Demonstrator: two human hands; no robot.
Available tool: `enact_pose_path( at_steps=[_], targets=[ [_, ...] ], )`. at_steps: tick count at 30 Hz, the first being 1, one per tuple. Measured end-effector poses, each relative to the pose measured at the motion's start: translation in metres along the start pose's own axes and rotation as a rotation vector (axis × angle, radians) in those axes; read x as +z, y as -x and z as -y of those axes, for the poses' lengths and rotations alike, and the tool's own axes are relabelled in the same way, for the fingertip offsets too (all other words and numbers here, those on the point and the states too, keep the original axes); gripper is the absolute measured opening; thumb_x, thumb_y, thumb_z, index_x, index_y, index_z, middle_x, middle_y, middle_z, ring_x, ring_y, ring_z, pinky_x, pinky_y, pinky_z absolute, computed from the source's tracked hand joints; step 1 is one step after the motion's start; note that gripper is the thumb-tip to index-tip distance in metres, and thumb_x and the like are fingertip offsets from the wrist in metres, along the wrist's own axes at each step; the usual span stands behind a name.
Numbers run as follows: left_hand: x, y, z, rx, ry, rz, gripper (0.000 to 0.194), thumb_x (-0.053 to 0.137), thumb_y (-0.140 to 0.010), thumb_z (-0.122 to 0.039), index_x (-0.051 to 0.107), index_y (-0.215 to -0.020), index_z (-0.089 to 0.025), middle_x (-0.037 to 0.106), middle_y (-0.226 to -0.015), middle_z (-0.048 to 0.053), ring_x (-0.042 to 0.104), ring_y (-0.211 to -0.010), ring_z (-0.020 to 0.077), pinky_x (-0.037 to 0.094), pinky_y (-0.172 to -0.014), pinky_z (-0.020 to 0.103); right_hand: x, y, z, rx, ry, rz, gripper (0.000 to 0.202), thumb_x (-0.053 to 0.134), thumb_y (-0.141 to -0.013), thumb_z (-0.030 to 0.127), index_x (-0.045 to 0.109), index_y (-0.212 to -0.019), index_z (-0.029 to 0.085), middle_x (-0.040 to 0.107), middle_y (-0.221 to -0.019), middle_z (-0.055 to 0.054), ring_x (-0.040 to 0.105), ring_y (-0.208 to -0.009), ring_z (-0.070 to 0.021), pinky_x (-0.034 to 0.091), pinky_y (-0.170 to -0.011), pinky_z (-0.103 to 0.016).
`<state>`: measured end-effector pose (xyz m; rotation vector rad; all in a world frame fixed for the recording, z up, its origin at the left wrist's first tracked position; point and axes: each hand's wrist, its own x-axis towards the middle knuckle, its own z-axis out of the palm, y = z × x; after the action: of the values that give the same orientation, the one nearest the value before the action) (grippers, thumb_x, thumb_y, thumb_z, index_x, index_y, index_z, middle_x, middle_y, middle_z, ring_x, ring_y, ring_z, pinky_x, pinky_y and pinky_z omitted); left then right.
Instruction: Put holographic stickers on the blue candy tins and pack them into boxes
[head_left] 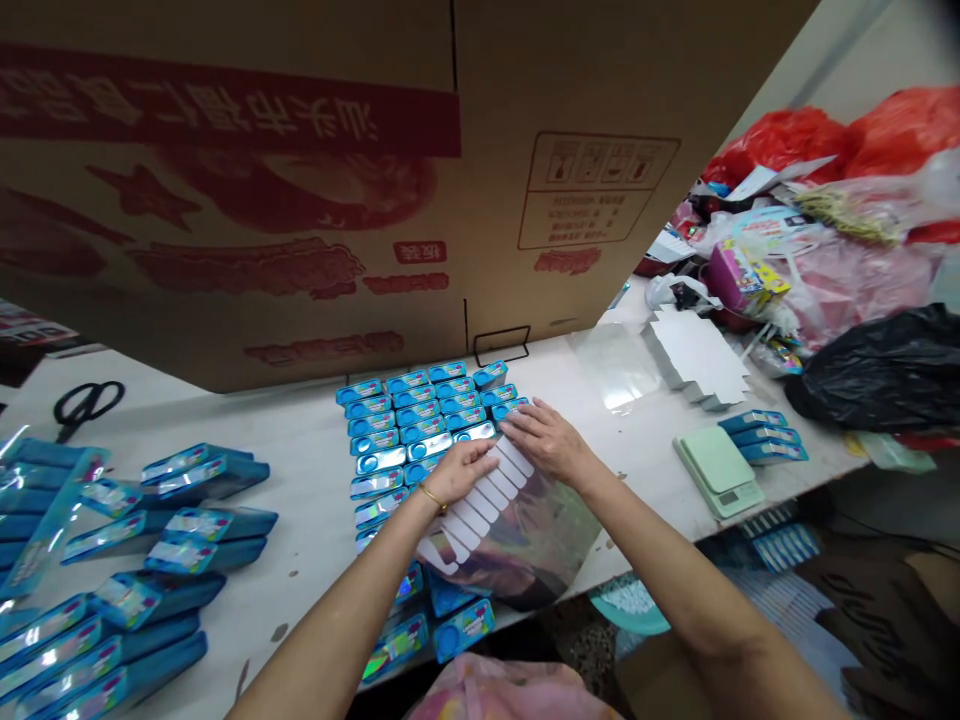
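Observation:
White rectangular labels or tabs (480, 508) lie in a slanting row on a clear, shiny sheet (536, 550) at the table's front edge. My left hand (461, 472) is closed at the upper left end of the row, with thumb and fingers pinched together at a white piece. Across the top end of the row lies my right hand (547, 440), its fingers extended and close together over the uppermost tabs. Beneath and left of the sheet stand rows of small blue packages (375, 440), some of them partly hidden by my left forearm.
A large cardboard box (480, 230) stands behind the rows. More blue packages (210, 525) and black scissors (88, 402) are at the left. To the right are a green scale (718, 470), a stack of white card (697, 355) and piled plastic bags (832, 260).

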<state>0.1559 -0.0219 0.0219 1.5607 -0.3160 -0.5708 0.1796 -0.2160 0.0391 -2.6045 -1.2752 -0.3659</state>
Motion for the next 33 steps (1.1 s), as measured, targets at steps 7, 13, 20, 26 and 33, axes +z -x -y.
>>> enact_pose_path(
  at_steps=[7, 13, 20, 26, 33],
  targets=[
    [0.005, -0.001, 0.008, -0.041, -0.002, 0.005, 0.040, 0.053, -0.069, -0.041, 0.062, -0.097, -0.014, 0.065, -0.092, 0.006, 0.057, -0.080, 0.0191, 0.044, -0.070, 0.028, -0.002, 0.019, 0.003, -0.011, -0.005, -0.014, 0.023, 0.040, -0.085, 0.017, 0.060, -0.098, 0.019, 0.055, -0.117, -0.004, 0.044, -0.111, -0.0175, 0.035, -0.096, -0.036],
    [0.001, -0.013, 0.031, -0.104, -0.286, -0.114, 0.032, 0.048, -0.072, -0.030, 0.063, -0.096, -0.016, 0.066, -0.088, 0.005, 0.058, -0.082, 0.0208, 0.044, -0.074, 0.032, -0.042, 0.028, 0.017, 0.239, -0.186, 0.114, 0.016, 0.044, -0.083, 0.018, 0.061, -0.084, 0.018, 0.062, -0.096, -0.006, 0.055, -0.089, -0.0162, 0.042, -0.082, -0.032],
    [-0.001, 0.011, 0.028, -0.082, -0.101, -0.514, 0.042, 0.046, -0.076, -0.039, 0.054, -0.111, -0.017, 0.052, -0.120, 0.009, 0.045, -0.111, 0.0219, 0.034, -0.092, 0.036, -0.047, -0.008, 0.036, 0.733, -0.792, 0.155, 0.012, 0.053, -0.073, 0.024, 0.060, -0.069, 0.016, 0.057, -0.064, 0.001, 0.051, -0.060, -0.0104, 0.040, -0.057, -0.023],
    [-0.010, 0.054, 0.019, -0.141, 0.456, -0.567, 0.051, 0.064, -0.062, -0.044, 0.056, -0.104, -0.015, 0.064, -0.091, 0.007, 0.058, -0.081, 0.0152, 0.043, -0.072, 0.027, 0.001, -0.038, 0.062, 1.002, -1.427, 0.043, 0.022, 0.064, -0.059, 0.035, 0.060, -0.066, 0.015, 0.058, -0.063, 0.001, 0.052, -0.054, -0.0086, 0.041, -0.056, -0.023],
    [-0.054, 0.097, 0.046, -0.194, 0.447, -0.867, 0.054, 0.072, -0.049, -0.034, 0.056, -0.095, -0.012, 0.060, -0.067, -0.001, 0.056, -0.062, 0.0116, 0.043, -0.062, 0.026, 0.073, -0.066, 0.115, 1.132, -1.374, -0.094, 0.021, 0.065, -0.058, 0.035, 0.060, -0.065, 0.016, 0.054, -0.053, 0.003, 0.045, -0.047, -0.0082, 0.037, -0.049, -0.022]
  ],
)
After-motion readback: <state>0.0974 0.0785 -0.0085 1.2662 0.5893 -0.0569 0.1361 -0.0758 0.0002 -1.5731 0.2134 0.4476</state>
